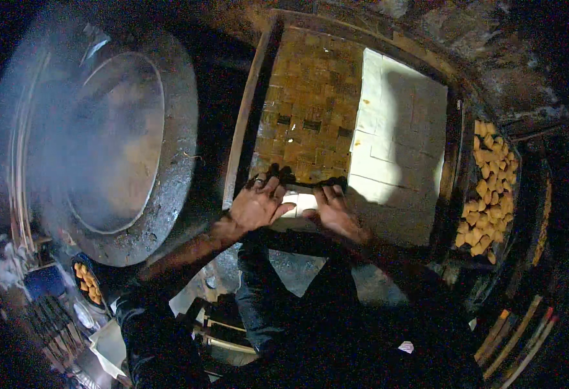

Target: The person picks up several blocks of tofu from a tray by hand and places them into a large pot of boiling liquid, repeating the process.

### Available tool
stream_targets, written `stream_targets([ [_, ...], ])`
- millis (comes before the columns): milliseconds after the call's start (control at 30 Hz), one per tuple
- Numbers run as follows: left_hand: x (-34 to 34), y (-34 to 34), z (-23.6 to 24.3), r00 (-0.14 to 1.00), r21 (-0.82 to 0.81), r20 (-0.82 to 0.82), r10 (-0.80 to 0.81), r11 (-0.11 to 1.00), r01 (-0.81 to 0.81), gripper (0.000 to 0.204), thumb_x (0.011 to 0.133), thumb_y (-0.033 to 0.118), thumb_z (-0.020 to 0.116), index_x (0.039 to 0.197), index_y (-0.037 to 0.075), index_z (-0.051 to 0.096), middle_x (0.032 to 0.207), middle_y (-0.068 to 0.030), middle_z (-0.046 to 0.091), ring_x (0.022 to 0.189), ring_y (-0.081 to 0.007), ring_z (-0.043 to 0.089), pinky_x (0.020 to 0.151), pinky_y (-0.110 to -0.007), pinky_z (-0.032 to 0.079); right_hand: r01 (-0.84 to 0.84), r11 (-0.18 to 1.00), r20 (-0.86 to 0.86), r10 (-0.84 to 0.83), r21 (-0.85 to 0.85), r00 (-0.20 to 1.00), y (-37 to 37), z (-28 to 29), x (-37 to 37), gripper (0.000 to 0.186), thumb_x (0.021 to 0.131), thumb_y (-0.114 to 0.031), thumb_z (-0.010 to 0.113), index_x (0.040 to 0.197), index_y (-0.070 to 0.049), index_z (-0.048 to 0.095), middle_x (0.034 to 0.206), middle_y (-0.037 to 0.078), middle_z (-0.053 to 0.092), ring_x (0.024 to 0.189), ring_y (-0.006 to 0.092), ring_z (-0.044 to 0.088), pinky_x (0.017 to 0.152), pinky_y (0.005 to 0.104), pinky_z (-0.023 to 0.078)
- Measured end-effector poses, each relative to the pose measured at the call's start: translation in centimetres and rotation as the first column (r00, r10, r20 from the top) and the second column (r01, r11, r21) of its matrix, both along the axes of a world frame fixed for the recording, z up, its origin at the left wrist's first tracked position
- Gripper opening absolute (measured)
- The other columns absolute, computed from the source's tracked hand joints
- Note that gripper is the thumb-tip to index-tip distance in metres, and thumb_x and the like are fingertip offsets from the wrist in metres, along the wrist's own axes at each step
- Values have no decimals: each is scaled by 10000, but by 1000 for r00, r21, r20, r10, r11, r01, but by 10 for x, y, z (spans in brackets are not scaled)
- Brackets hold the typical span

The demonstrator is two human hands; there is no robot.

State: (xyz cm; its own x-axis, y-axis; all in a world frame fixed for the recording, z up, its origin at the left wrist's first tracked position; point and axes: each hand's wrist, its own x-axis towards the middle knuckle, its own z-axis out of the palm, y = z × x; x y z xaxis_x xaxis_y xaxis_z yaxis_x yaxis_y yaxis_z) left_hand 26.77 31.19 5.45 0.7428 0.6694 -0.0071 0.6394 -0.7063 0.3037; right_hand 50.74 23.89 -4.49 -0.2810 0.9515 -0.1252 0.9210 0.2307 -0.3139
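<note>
Left hand [258,204] and right hand [336,214] flank white blocks [290,204], near edge of woven mat [310,97], thumbs reaching over; clasped or merely touching, can't tell. White slabs [370,152] crowd right, yellow chunks [490,194] farther right. Left, steam [58,142] veils pan [175,155].

Steam [58,155] billowing over the big round pan [162,129] at left, golden chunks [488,194] heaped far right, more chunks [87,282] lower left, long sticks [513,336] lower right!
</note>
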Motion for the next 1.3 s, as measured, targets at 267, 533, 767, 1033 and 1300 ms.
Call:
stream_targets([
  [267,-11,6,-3,996,34,-4,86,996,-86,693,867,592,443,1180,-18,541,1210,-237,533,1198,-445,426,998,-510,354,-58,842,-170,-40,-536,985,67,128,-27,757,764,-488,667,1216,92,488,1111,279,578,1095,411,525,942,438,417],
  [533,-12,3,8,987,-238,-119,107,962,-133,677,857,581,489,1166,-19,538,1200,-268,526,1082,-478,508,907,-511,442,-72,828,-113,11,-555,994,62,118,-27,781,741,-453,694,1245,94,455,1070,253,603,976,394,584,857,429,463],
  [767,-10,30,-13,993,-583,-59,100,804,-116,779,791,528,615,1274,-51,420,1254,-281,478,1156,-414,487,989,-418,403,-4,710,-232,-225,-704,946,60,98,-21,877,718,-448,714,1311,97,368,1063,243,608,869,351,628,775,387,497],
  [1033,-8,36,-30,989,-492,46,-140,858,145,771,781,523,637,1335,31,423,1433,-224,306,1344,-382,254,1118,-414,217,-55,663,-242,-193,-746,951,72,102,-16,995,646,-531,755,1322,86,364,1223,264,506,1134,352,506,977,366,397],
  [1300,-5,40,-17,989,-637,150,2,765,95,673,677,429,771,1156,20,535,1230,-184,490,1087,-357,504,925,-429,423,-9,698,-266,-261,-716,928,71,94,-13,877,604,-310,850,1244,117,429,1059,239,612,979,301,597,866,362,474],
])
